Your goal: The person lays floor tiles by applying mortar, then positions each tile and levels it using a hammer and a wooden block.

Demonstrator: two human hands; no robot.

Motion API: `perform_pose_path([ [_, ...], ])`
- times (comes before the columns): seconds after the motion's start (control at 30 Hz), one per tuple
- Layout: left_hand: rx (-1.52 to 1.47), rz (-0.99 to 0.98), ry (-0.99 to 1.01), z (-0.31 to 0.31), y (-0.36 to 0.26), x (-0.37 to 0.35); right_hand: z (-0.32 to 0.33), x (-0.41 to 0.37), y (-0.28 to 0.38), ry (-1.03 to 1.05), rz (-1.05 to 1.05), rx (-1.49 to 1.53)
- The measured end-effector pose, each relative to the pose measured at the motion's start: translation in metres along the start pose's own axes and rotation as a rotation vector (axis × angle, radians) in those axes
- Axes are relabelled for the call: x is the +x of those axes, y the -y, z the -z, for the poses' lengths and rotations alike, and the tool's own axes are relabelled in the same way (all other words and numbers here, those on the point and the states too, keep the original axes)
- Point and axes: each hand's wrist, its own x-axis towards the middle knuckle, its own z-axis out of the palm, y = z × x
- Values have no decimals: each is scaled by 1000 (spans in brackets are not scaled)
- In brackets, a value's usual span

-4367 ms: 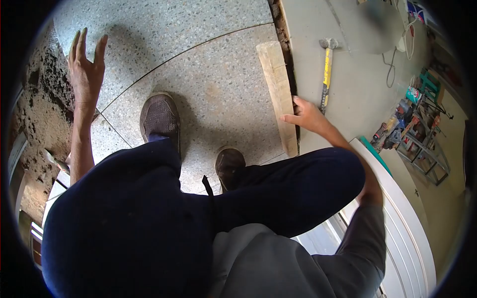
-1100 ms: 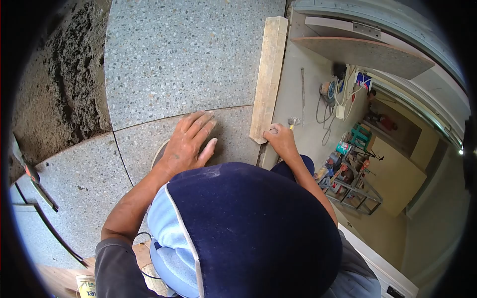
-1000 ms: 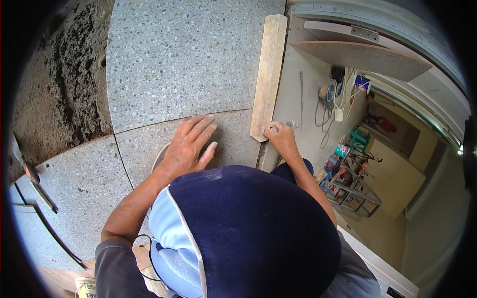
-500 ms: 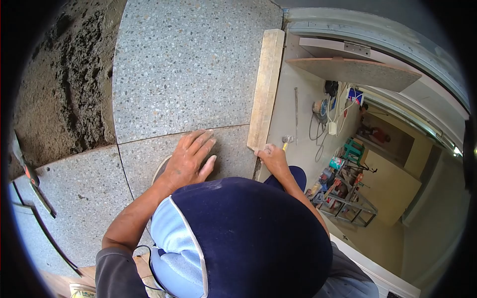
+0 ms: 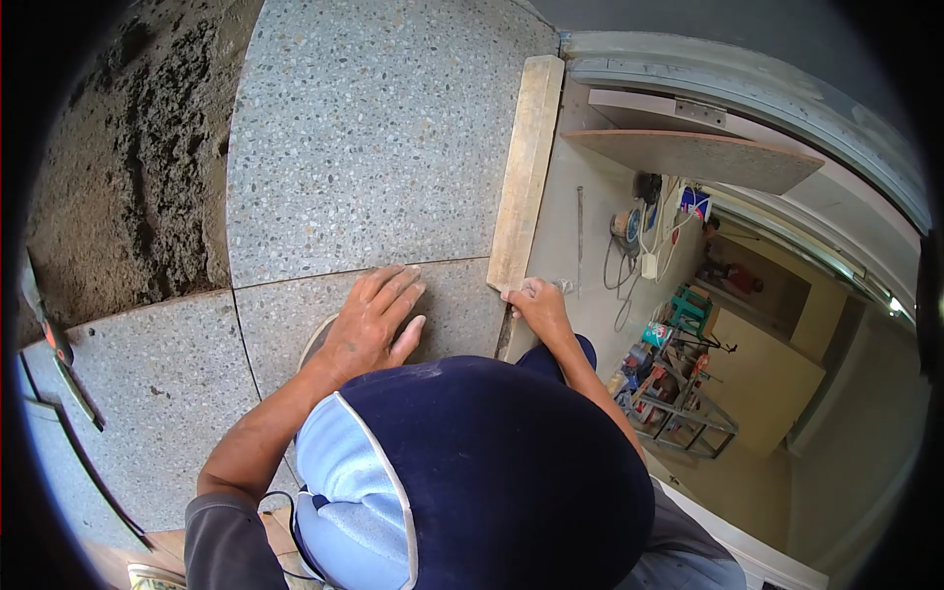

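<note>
My left hand (image 5: 379,315) lies palm down on a grey speckled tile (image 5: 457,300), fingers stretched and thumb apart. It holds nothing, and its fingertips reach the joint with the larger speckled tile (image 5: 369,138) ahead. At the tiles' right edge, a long pale wooden batten (image 5: 526,167) runs along the side. The fingers of my right hand (image 5: 539,305) are closed at the near end of this batten, thumb at its corner. Just beyond that hand shows a small grey tool head (image 5: 562,286); the rest of the tool is hidden behind the hand.
Rough wet mortar (image 5: 147,167) fills the far left. A trowel (image 5: 54,339) lies at the left tile edge. On the lower floor to the right are a thin rod (image 5: 579,241), cables, a green stool (image 5: 691,308) and a metal frame (image 5: 688,428). A cap (image 5: 492,472) covers the foreground.
The view has shifted slightly. Both hands stay nearly where they were. The tool's yellow handle, visible beside my right hand before, is now covered by it.
</note>
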Motion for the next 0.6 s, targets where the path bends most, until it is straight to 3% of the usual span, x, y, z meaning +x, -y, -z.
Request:
perform_pose_path([
  [0.6, -27, -11, 6, 0, 0, -1, 5, -6, 12, 0, -33, 56],
])
